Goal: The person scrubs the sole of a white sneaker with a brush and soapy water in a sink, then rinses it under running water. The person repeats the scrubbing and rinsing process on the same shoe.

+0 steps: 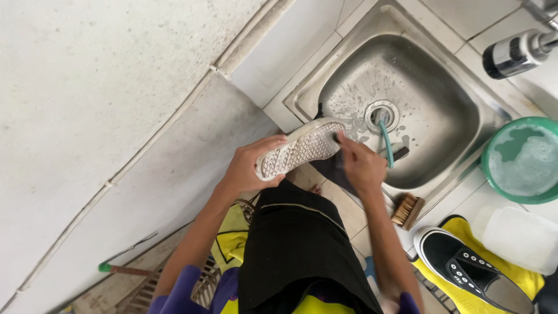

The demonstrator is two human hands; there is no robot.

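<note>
The shoe [302, 148] is turned sole-up, showing a whitish rubber sole with a fine criss-cross tread, grubby in places. It lies at a slant over the near rim of the steel sink, one end low to the left, the other raised to the right. Its dark upper hangs below, mostly hidden. The toothbrush [386, 145] has a thin teal handle that stands up over the sink basin; its head is out of sight.

Left hand [247, 166] grips upturned shoe [299, 148]; right hand [361, 166] holds teal toothbrush [386, 145] over sink [430, 125].
</note>
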